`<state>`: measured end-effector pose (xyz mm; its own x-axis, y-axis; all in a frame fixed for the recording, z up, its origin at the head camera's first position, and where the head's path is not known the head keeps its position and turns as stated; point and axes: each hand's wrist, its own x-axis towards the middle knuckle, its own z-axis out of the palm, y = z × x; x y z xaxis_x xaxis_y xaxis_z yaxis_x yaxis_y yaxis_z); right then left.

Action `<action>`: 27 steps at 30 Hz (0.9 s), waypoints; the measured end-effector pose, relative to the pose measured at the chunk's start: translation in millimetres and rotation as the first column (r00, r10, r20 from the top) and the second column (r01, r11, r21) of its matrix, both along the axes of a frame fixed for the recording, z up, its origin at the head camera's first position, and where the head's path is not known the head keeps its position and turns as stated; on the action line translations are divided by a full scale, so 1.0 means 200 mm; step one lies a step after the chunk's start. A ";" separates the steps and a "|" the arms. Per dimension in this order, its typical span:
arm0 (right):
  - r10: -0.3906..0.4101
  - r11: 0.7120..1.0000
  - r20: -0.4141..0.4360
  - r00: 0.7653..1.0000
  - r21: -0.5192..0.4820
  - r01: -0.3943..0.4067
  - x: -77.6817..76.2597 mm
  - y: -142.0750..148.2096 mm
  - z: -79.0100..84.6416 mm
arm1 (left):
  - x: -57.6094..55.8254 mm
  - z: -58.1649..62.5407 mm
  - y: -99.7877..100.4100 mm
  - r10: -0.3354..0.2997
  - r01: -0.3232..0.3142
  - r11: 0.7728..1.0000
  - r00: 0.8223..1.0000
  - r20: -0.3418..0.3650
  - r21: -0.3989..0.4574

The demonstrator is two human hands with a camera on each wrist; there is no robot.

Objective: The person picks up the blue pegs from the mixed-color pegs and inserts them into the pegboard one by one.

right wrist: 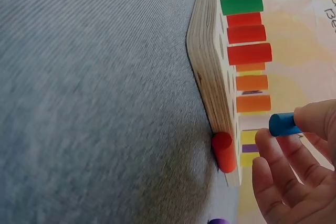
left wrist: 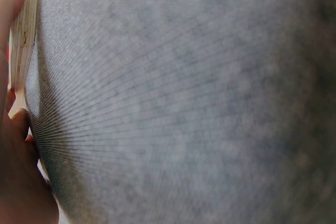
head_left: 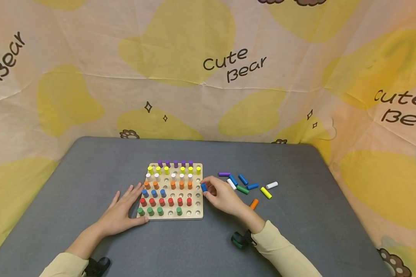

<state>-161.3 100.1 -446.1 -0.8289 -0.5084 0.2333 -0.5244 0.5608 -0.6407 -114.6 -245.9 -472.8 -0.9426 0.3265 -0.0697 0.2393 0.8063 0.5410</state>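
The left hand (head_left: 123,216) lies with fingers spread along the left edge of the pale wooden pegboard (head_left: 193,207). The right hand (head_left: 225,196), well apart from it, pinches one blue cylindrical peg (head_left: 203,187) at the board's right edge. Board rows, far edge to near edge: five purple pegs (head_left: 175,164), six yellow pegs (head_left: 166,170), five white pegs (head_left: 173,177), five orange pegs (head_left: 173,185), three blue pegs (head_left: 154,193), six red pegs (head_left: 171,202), four green pegs (head_left: 160,211). Right of the board, nine loose pegs (head_left: 242,189) lie on the grey tabletop (head_left: 284,161): three blue, two white, one each purple, green, yellow, orange.
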 end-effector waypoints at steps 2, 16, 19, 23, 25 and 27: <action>-0.002 1.000 0.010 1.000 -0.006 0.002 0.00 -0.01 0.00 | 0.00 0.00 0.00 0.001 -0.001 1.000 1.000 0.002 -0.001; 0.024 0.998 0.069 0.997 -0.063 -0.020 -0.01 -0.12 0.06 | 0.01 0.01 0.00 0.002 -0.002 1.000 1.000 -0.016 0.001; 0.033 0.997 0.076 0.997 -0.068 -0.028 -0.01 -0.14 0.06 | 0.01 0.01 0.00 0.001 -0.001 1.000 1.000 -0.016 0.003; 0.045 0.996 0.086 0.995 -0.077 -0.038 -0.02 -0.17 0.06 | 0.01 0.01 0.00 -0.001 0.001 1.000 1.000 -0.017 0.003; 0.048 0.996 0.090 0.995 -0.074 -0.041 -0.03 -0.19 0.06 | 0.01 0.01 0.00 -0.003 0.003 1.000 1.000 -0.018 0.003; 0.052 0.997 0.095 0.994 -0.066 -0.046 -0.03 -0.21 0.06 | 0.01 0.01 0.00 -0.003 0.003 1.000 1.000 -0.019 0.005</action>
